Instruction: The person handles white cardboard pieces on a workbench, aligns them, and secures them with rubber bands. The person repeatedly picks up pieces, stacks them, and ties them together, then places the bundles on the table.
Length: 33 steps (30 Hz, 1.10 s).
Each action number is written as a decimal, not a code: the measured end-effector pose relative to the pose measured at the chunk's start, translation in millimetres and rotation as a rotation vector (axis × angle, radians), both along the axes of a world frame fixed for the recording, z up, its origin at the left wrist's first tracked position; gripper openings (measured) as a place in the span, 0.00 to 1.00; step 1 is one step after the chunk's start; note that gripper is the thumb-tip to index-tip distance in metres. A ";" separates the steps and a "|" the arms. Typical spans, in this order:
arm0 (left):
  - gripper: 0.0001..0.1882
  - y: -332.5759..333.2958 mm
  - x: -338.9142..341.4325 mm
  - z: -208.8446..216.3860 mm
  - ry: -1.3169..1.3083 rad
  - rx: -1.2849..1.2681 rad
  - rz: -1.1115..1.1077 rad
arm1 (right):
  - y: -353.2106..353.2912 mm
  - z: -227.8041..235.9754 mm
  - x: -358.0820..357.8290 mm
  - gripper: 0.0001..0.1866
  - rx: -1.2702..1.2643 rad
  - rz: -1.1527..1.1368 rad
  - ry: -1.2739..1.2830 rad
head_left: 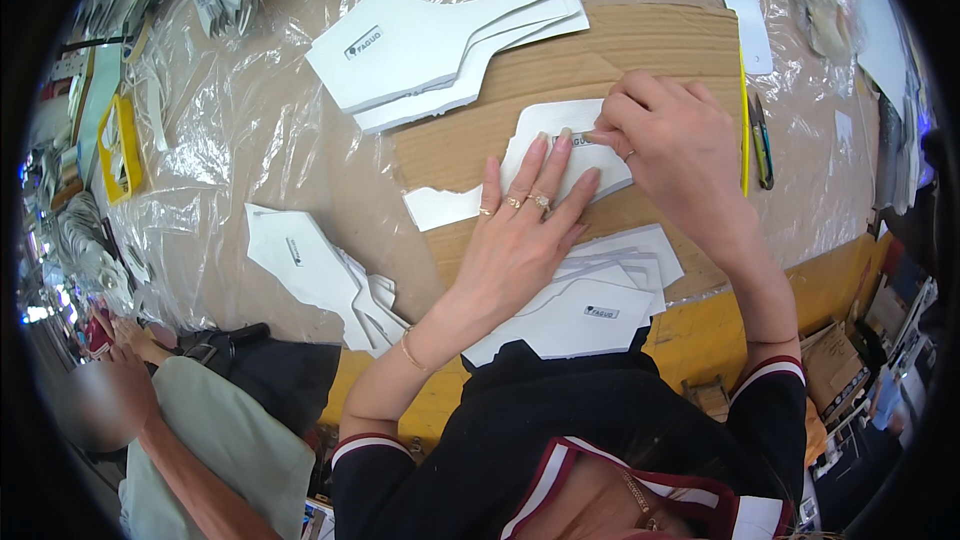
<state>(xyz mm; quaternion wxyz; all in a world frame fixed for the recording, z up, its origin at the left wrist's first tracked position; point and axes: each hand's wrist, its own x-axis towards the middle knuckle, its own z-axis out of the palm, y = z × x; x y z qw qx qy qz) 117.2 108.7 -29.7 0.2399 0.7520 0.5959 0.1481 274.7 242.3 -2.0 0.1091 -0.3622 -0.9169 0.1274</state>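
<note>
A white, irregularly cut flat piece [545, 118] with a small dark printed label lies on a cardboard sheet [670, 55]. My left hand [522, 230] rests flat on this piece, fingers spread, with rings on several of them. Beside its fingertips, my right hand [678, 140] is closed in a pinch at the right end of the label. Whatever sits between its fingertips is too small and hidden to make out. Similar white pieces form a stack [600, 290] close to my body. Another stack [410, 55] lies beyond my left hand, and a third pile [312, 255] is to the left.
Clear plastic film [270, 105] covers the table. A thin yellow strip [744, 130] runs along the cardboard's right edge, beside a slim dark-and-yellow tool [763, 145]. A yellow plastic frame [108, 150] lies at far left. Another person [200, 430] sits at lower left.
</note>
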 end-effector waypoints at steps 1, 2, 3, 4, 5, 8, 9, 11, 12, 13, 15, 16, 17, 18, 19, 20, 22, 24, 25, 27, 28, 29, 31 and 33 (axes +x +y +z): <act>0.28 0.0 -1.3 0.4 -0.006 -0.007 -0.009 | 1.3 0.2 0.1 0.08 -0.008 0.011 -0.001; 0.28 -0.2 -2.5 0.9 -0.011 -0.013 -0.015 | 3.3 0.3 0.5 0.08 -0.016 0.023 -0.002; 0.29 -0.4 -3.4 1.3 -0.014 -0.021 -0.020 | 5.2 0.5 1.0 0.07 -0.033 0.042 -0.011; 0.29 -0.7 -3.9 1.5 -0.016 -0.026 -0.024 | 7.0 1.0 1.9 0.07 -0.069 0.042 0.011; 0.30 -0.9 -4.2 1.2 -0.017 -0.030 -0.028 | 9.5 2.3 3.7 0.07 -0.111 0.047 0.024; 0.32 -2.2 -4.2 -0.8 -0.017 -0.015 -0.023 | 10.7 4.6 4.5 0.07 -0.180 0.039 -0.002; 0.33 -3.2 -4.2 -1.5 -0.010 -0.014 -0.018 | 9.9 5.4 4.3 0.07 -0.200 0.026 -0.033; 0.34 -5.2 -6.4 -2.2 -0.029 -0.003 0.062 | 5.6 8.2 5.0 0.10 -0.214 -0.027 0.019; 0.35 -6.1 -7.9 -1.9 -0.034 -0.002 0.102 | 2.5 9.5 5.3 0.11 -0.224 -0.057 0.039; 0.36 -6.2 -10.9 -1.7 -0.060 0.020 0.142 | 1.0 10.2 6.2 0.13 -0.268 -0.109 0.090; 0.37 -5.4 -15.2 -0.1 -0.119 0.075 0.220 | -3.8 10.1 7.5 0.18 -0.357 -0.207 0.189; 0.37 -3.4 -16.5 0.8 -0.121 0.088 0.254 | -6.6 9.1 7.7 0.18 -0.308 -0.209 0.182; 0.37 -1.0 -15.9 2.1 -0.129 0.113 0.281 | -10.9 7.5 7.0 0.19 -0.260 -0.208 0.175; 0.36 3.2 -16.6 3.1 -0.142 0.130 0.329 | -14.4 5.8 6.6 0.20 -0.212 -0.207 0.170; 0.35 7.2 -13.0 4.6 -0.072 0.161 0.378 | -18.0 2.9 4.4 0.19 -0.172 -0.223 0.189; 0.34 12.1 -10.7 6.1 -0.025 0.162 0.374 | -21.9 -0.1 1.9 0.18 -0.132 -0.240 0.209; 0.30 22.4 -5.8 9.6 0.054 0.175 0.401 | -25.3 -2.5 1.7 0.16 -0.156 -0.258 0.280; 0.24 31.8 -7.7 14.7 -0.038 0.142 0.417 | -25.3 -0.9 4.3 0.13 -0.281 -0.258 0.384; 0.21 34.0 -10.4 19.4 -0.084 0.137 0.418 | -27.2 1.6 5.2 0.13 -0.491 -0.288 0.446; 0.17 34.3 -19.5 31.6 -0.669 -0.130 0.468 | -33.6 10.5 7.0 0.12 -0.919 -0.342 0.559; 0.15 33.7 -25.2 38.3 -0.926 -0.334 0.526 | -37.0 14.6 5.7 0.13 -0.940 -0.356 0.662; 0.17 29.9 -30.4 46.8 -1.209 -0.481 0.532 | -41.6 18.7 3.4 0.14 -0.965 -0.369 0.762; 0.19 24.2 -39.4 61.9 -1.231 -0.525 0.463 | -50.4 28.3 0.0 0.16 -0.999 -0.376 0.885; 0.23 20.3 -44.5 73.9 -1.199 -0.545 0.405 | -57.7 40.2 1.5 0.18 -0.999 -0.348 0.928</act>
